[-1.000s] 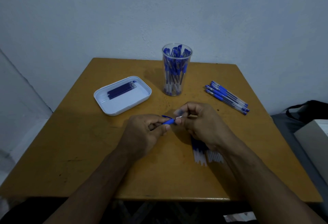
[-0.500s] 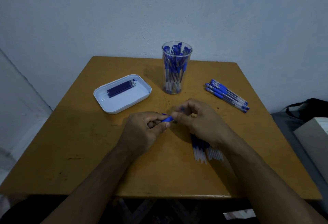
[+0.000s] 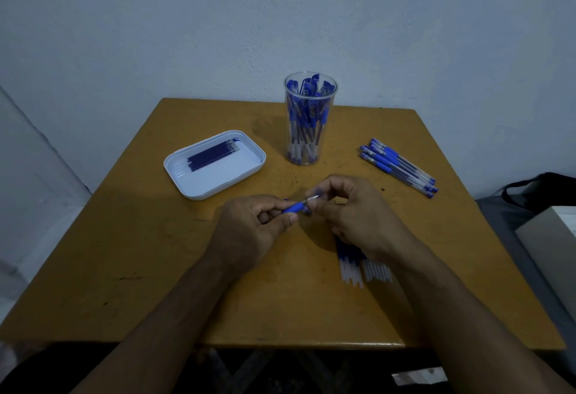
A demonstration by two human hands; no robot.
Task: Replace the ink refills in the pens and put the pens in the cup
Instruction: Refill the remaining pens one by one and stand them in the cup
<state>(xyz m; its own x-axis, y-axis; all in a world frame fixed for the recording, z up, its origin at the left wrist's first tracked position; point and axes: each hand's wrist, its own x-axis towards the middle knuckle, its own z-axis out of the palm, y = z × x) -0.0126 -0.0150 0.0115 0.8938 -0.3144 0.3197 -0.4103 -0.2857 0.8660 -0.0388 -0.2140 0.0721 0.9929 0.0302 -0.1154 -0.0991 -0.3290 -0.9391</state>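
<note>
Over the middle of the table [image 3: 131,269], the left hand [image 3: 249,231] grips a pen [image 3: 294,207] by its blue part, and the right hand [image 3: 349,209] pinches its tip. The cup [image 3: 310,119] stands behind them, near the far edge. The tray [image 3: 215,164] lies left, loose pens [image 3: 399,167] right, with bare wood along the near edge.

The cup [image 3: 310,119] is standing behind both hands, between the tray [image 3: 215,165] lying left and the loose pens [image 3: 399,166] lying right.
</note>
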